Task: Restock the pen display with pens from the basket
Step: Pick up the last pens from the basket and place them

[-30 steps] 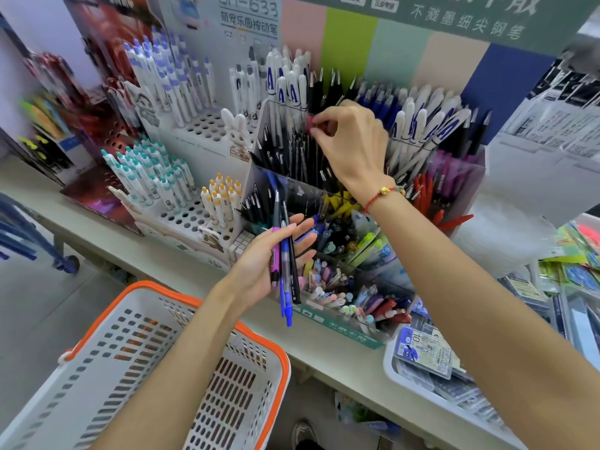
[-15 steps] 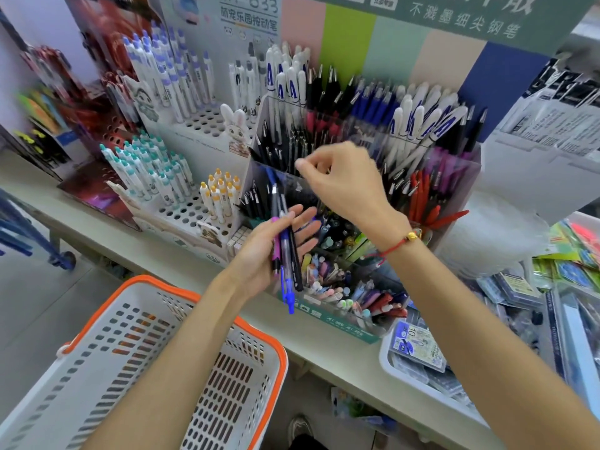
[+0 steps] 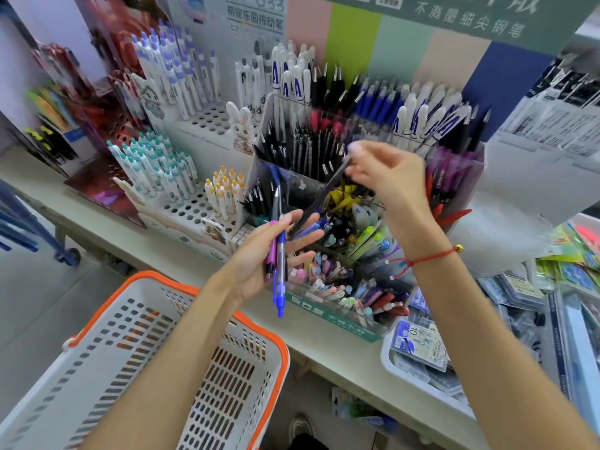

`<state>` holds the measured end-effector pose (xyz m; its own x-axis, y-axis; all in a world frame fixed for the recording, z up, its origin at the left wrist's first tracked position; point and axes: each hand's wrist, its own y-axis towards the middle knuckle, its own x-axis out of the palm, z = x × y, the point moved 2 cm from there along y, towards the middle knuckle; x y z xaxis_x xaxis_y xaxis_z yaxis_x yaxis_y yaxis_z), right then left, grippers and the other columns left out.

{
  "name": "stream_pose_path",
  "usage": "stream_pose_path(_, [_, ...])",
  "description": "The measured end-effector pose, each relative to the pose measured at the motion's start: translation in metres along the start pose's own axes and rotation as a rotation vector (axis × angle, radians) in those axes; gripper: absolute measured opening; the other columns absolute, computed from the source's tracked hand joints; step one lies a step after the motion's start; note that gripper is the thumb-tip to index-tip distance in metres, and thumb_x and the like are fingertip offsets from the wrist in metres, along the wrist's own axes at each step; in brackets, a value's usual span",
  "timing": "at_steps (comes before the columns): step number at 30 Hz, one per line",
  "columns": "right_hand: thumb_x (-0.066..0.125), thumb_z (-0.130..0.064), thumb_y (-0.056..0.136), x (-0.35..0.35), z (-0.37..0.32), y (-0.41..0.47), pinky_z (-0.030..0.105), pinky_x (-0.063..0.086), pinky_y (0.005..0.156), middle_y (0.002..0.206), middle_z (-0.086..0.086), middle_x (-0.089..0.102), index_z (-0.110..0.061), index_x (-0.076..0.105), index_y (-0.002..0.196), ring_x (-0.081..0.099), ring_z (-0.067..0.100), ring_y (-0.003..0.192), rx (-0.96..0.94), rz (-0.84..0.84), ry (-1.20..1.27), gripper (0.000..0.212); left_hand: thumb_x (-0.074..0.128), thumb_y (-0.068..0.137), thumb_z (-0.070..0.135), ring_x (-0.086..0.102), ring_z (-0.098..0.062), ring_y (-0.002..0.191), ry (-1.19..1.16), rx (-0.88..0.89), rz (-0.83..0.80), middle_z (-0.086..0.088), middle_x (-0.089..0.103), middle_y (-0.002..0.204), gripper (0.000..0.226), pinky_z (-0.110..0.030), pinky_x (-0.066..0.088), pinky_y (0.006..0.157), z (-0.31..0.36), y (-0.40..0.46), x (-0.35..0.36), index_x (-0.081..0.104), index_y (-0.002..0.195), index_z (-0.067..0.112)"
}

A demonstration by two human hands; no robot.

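The left hand is lying palm up in front of the display, at about 7 o'clock from the right hand. Its fingers are only loosely bent, and a small bunch of pens is resting across the palm, thumb side, with a blue pen tip hanging down past the heel of the hand toward 6 o'clock. The right hand is pinching the upper end of a dark pen between thumb and fingertips; the pen is slanting down toward 7 o'clock, and its lower end is reaching the left hand's fingers. The pen is blurred, so whether it is touching them cannot be told. The right hand's other fingers are curling loosely. The display is standing on a shelf, its clear compartments crowded with black, blue, white and red pens. The basket, white with an orange rim, is sitting at 7 o'clock below the left forearm.
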<state>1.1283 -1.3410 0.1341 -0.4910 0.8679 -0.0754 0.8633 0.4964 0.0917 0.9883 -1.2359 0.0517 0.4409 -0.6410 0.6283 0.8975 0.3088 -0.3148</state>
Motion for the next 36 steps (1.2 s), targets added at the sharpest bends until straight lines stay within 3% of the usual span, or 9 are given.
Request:
stream_pose_path(3, [0.065,-0.012,0.092,-0.009,-0.01,0.007,0.02,0.054,0.068,0.077,-0.006,0.071,-0.016,0.071,0.09,0.066,0.007,0.067,-0.298,0.344,0.107,0.008,0.046,0.101,0.02,0.059,-0.004,0.053,0.017,0.005,0.072,0.005,0.065,0.082,0.023,-0.018,0.049,0.046,0.0,0.004,-0.007,0.058,0.12,0.016])
stream_pose_path(7, [0.064,-0.015,0.093,0.0,-0.021,0.011,0.02,0.052,0.07,0.081,-0.005,0.07,-0.01,0.072,0.094,0.063,0.003,0.071,-0.585,0.484,-0.096,0.01,0.044,0.101,0.019,0.029,0.0,0.039,-0.003,0.014,0.041,0.009,0.037,0.06,0.022,-0.01,0.023,0.035,0.001,0.008,-0.008,0.057,0.119,0.02])
stream_pose_path(11, [0.063,-0.018,0.093,0.015,-0.022,0.022,0.015,0.051,0.073,0.086,-0.007,0.07,-0.008,0.074,0.096,0.063,0.001,0.074,-0.677,0.376,-0.361,0.015,0.046,0.099,0.02,0.025,-0.001,0.039,-0.002,0.0,0.039,0.009,0.031,0.059,0.024,-0.01,0.02,0.034,0.005,0.008,-0.006,0.058,0.119,0.017])
stream_pose_path(16, [0.061,-0.031,0.094,0.026,-0.008,0.036,0.028,0.054,0.071,0.089,-0.003,0.073,-0.016,0.077,0.1,0.066,0.011,0.08,-0.593,0.184,-0.685,0.023,0.046,0.097,0.028,0.024,-0.001,0.037,-0.052,-0.051,-0.004,0.007,0.029,0.06,0.02,-0.011,0.019,0.032,0.009,0.006,-0.005,0.053,0.106,0.011])
stream_pose_path(21, [0.064,-0.034,0.093,0.036,0.003,0.034,0.037,0.047,0.07,0.086,-0.001,0.05,-0.017,0.076,0.105,0.049,0.024,0.092,-0.58,0.079,-1.053,0.024,0.044,0.095,0.02,0.026,-0.001,0.036,-0.054,-0.064,-0.059,0.006,0.034,0.06,0.009,-0.011,0.021,0.031,0.013,0.004,-0.004,0.048,0.09,0.013])
stream_pose_path(24, [0.061,-0.045,0.092,0.039,-0.003,0.019,0.03,0.041,0.058,0.084,-0.005,0.05,-0.022,0.074,0.104,0.049,0.014,0.077,-0.562,0.153,-0.92,0.029,0.044,0.099,0.022,0.029,-0.001,0.038,0.028,-0.041,-0.064,0.006,0.039,0.062,0.014,-0.011,0.022,0.032,0.013,0.004,-0.005,0.054,0.099,0.012])
stream_pose_path(29, [0.057,-0.042,0.096,0.048,0.006,0.007,0.018,0.044,0.064,0.067,-0.015,0.059,-0.019,0.076,0.099,0.054,-0.004,0.064,-0.126,-0.288,-0.662,0.031,0.053,0.088,0.03,0.032,0.0,0.041,0.113,-0.019,-0.139,0.008,0.041,0.064,0.025,-0.011,0.022,0.036,0.015,0.005,-0.001,0.06,0.106,0.016])
stream_pose_path(32, [0.059,-0.035,0.096,0.046,0.002,0.004,0.007,0.04,0.058,0.07,-0.018,0.061,-0.016,0.075,0.101,0.054,-0.012,0.056,-0.024,-0.407,-0.475,0.025,0.051,0.088,0.03,0.031,0.0,0.041,0.156,-0.034,-0.167,0.009,0.041,0.062,0.025,-0.013,0.019,0.038,0.015,0.005,-0.001,0.06,0.108,0.017])
stream_pose_path(36, [0.058,-0.026,0.097,0.034,-0.001,0.002,0.018,0.048,0.063,0.075,-0.009,0.067,-0.019,0.073,0.095,0.059,0.001,0.06,-0.195,-0.129,-0.365,0.017,0.052,0.088,0.03,0.032,-0.001,0.043,0.203,-0.02,-0.168,0.01,0.043,0.064,0.03,-0.013,0.019,0.039,0.017,0.007,0.004,0.061,0.114,0.016])
